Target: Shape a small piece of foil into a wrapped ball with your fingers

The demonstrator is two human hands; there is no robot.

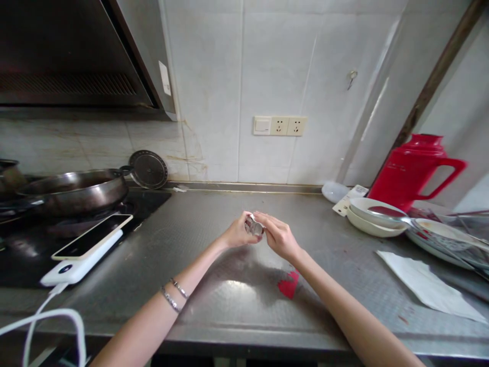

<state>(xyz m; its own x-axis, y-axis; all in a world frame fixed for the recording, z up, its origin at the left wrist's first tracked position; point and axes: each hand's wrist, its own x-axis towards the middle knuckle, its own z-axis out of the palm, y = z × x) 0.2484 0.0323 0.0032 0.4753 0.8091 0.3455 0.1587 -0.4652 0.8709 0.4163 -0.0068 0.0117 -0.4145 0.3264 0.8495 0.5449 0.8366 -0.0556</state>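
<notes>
Over the middle of the steel counter (206, 209), my left hand (241, 230) is curled around a small silvery, cup-shaped thing (255, 227) with an uneven rim. Its exact kind does not show. My right hand (280, 235) has its fingers together, bent over the right side and top of the same thing. The fingers of both hands cover part of it. Below my right wrist, a torn red scrap (288, 285) lies flat on the counter.
On the left, a phone (93, 237) rests on a white power bank (82, 262) with a cable, beside a steel pan (76, 191) on the stove. To the right are white bowls (376, 227), a red thermos (410, 171) and a paper napkin (430, 285).
</notes>
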